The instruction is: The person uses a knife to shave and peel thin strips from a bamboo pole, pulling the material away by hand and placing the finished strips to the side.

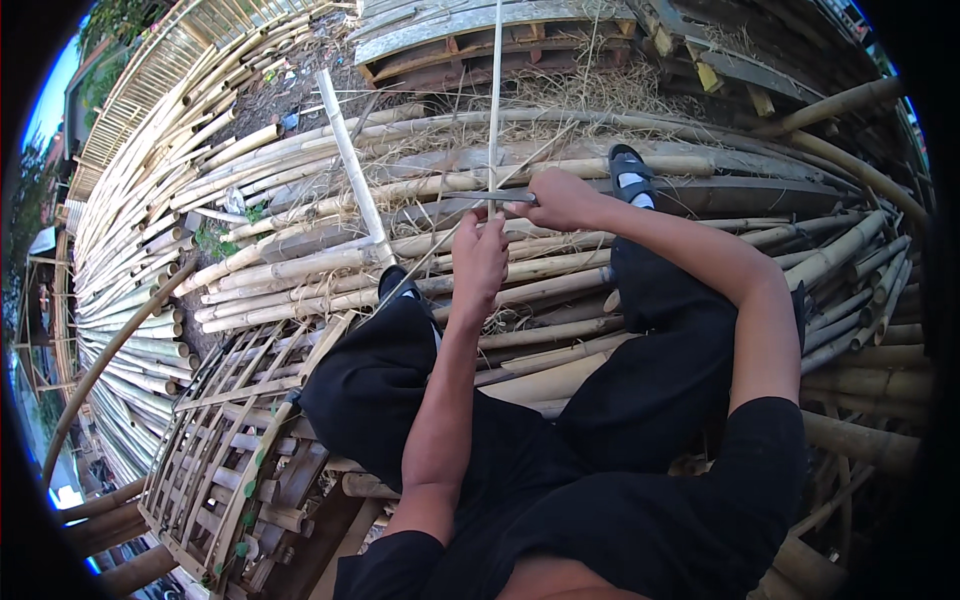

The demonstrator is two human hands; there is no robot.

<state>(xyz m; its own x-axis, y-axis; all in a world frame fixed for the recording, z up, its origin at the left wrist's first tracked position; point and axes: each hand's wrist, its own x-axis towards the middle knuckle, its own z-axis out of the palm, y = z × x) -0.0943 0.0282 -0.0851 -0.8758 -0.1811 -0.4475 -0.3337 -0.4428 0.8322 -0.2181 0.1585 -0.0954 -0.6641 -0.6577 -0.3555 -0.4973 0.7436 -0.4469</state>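
Note:
My left hand (480,255) is closed around the near end of a long, pale bamboo strip (495,95), which runs straight away from me past the top of the view. My right hand (566,199) grips the handle of a knife (468,196). Its thin dark blade points left and crosses the strip just beyond my left fingers. Whether the edge has bitten into the strip cannot be made out. Left of my hands, a wider split bamboo piece (352,165) slants away from my left foot.
Layers of bamboo poles (560,265) lie under and around my legs, with dry shavings (560,110) scattered beyond. Wooden pallets (490,50) stand at the far side. A bamboo lattice (225,460) sits at lower left, and stacked poles (130,330) fill the left.

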